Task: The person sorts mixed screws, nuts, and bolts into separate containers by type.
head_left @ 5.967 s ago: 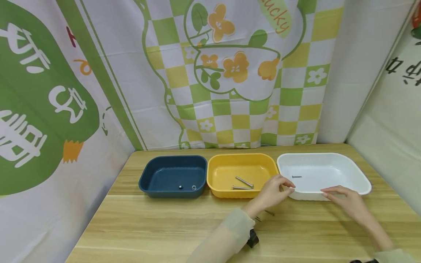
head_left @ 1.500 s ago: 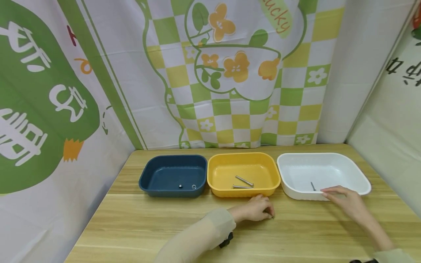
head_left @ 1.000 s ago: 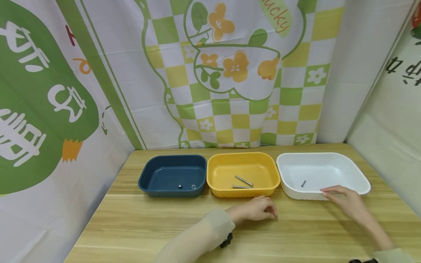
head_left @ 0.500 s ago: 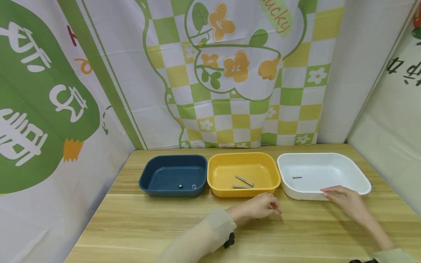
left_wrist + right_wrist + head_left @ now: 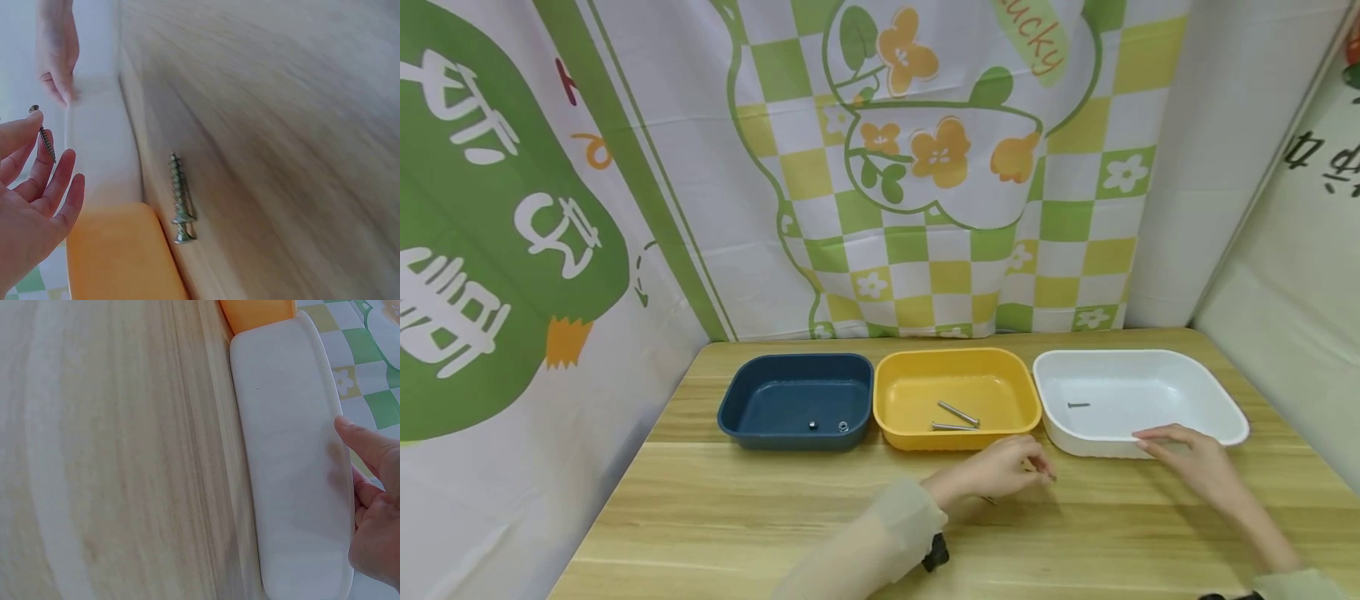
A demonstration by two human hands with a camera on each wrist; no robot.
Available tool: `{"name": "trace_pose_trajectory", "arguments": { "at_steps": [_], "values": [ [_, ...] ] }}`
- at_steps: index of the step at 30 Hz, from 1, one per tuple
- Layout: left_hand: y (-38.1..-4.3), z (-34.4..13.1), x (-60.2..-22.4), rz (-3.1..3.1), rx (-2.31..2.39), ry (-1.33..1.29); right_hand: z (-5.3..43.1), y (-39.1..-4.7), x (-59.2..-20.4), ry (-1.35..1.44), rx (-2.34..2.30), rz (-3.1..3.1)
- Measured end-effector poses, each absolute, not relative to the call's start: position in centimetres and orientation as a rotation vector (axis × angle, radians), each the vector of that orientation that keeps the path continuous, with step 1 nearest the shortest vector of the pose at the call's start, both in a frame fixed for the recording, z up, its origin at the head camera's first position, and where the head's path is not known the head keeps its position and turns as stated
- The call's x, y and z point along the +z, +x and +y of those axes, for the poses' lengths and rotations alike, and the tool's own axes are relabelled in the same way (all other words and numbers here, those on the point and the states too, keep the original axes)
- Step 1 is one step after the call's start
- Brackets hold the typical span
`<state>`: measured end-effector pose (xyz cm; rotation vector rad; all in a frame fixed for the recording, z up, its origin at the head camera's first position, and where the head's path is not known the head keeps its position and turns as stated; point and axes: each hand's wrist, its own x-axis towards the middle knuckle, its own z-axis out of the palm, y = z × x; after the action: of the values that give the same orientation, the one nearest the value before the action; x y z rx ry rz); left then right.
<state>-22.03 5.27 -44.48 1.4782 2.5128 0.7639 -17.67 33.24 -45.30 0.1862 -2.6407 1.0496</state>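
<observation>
My left hand (image 5: pixel 1011 468) is above the table just in front of the yellow tray (image 5: pixel 957 354). It pinches a small dark screw (image 5: pixel 44 134) between thumb and fingertips, head up and point slanting down. Below that hand, two overlapping screws (image 5: pixel 180 200) lie on the wood; only a bit of them shows past the wrist in the head view. My right hand (image 5: pixel 1198 467) holds the near rim of the white tray (image 5: pixel 1150 446), thumb on the outside and other fingers behind the rim. A single screw (image 5: pixel 1078 405) lies inside the white tray.
Two long bolts (image 5: pixel 958 412) lie in the yellow tray. A dark blue tray (image 5: pixel 793 442) at the left holds two small nuts (image 5: pixel 843 426). The three trays stand side by side along the back of the wooden table (image 5: pixel 700 517), before a patterned curtain (image 5: pixel 925 275).
From the white tray's edge my left hand went down to the table, then rose rightward with a screw. The loose screw in the white tray rolled left. My right hand stayed put.
</observation>
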Motion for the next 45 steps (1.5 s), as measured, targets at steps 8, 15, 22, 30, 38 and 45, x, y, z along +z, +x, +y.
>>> {"name": "trace_pose_trajectory", "arguments": {
  "at_steps": [8,15,22,30,38,45],
  "values": [
    [-22.1,5.8,-44.0,2.502,0.886,1.425,33.3,-17.6,-45.3,0.188,1.057,-2.652],
    [-22.0,6.2,-43.6,2.510,1.016,1.351,33.2,-17.5,-45.4,0.181,1.061,-2.652],
    [-21.8,6.4,-43.3,2.546,1.153,1.239,33.1,-17.5,-45.4,0.182,1.066,-2.653],
    [-21.9,7.3,-43.3,2.638,1.281,1.150,33.2,-17.6,-45.4,0.198,1.060,-2.626],
    [-22.1,8.5,-43.8,2.719,1.332,1.104,33.3,-17.6,-45.5,0.195,1.048,-2.627],
    [-22.4,9.5,-44.0,2.713,1.380,1.082,33.3,-17.7,-45.4,0.207,1.061,-2.616]
  ]
}}
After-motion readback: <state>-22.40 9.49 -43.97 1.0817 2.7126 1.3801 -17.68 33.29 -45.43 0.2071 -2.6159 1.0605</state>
